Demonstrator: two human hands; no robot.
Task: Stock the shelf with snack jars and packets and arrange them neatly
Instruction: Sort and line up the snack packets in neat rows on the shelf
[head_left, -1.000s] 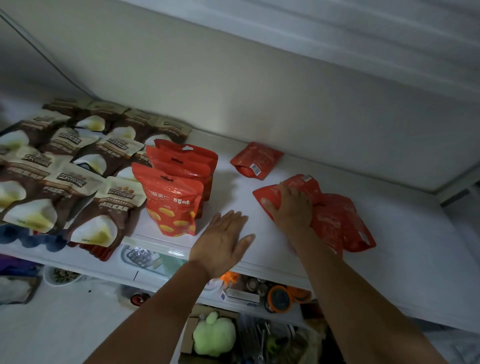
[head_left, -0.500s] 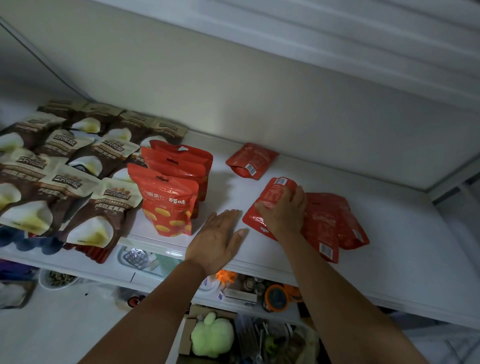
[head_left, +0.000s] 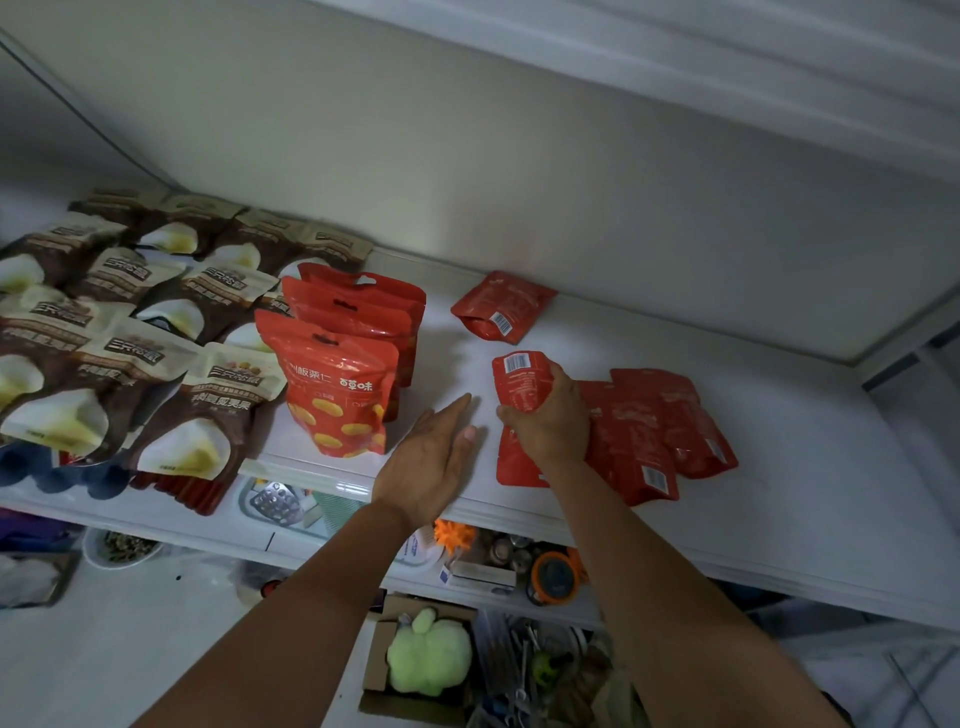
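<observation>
On the white shelf (head_left: 810, 467) my right hand (head_left: 550, 421) grips a red snack packet (head_left: 519, 379), lifting its top end off a loose pile of red packets (head_left: 649, 431) lying flat. My left hand (head_left: 431, 457) rests flat and open on the shelf just left of it, fingers together, holding nothing. A row of upright red packets (head_left: 337, 384) stands to the left. One more red packet (head_left: 501, 306) lies alone near the back wall. Brown and cream packets (head_left: 130, 332) fill the shelf's left part in overlapping rows.
The back wall and an upper shelf close in above. Below the shelf edge sit a lower shelf with small jars and an orange-lidded container (head_left: 553, 577), a cardboard box with a green plush toy (head_left: 428, 657), and a bowl (head_left: 122, 548).
My right hand has drawn one red packet leftward off the pile and tipped it up on end. My left hand slid slightly toward it, staying flat on the shelf.
</observation>
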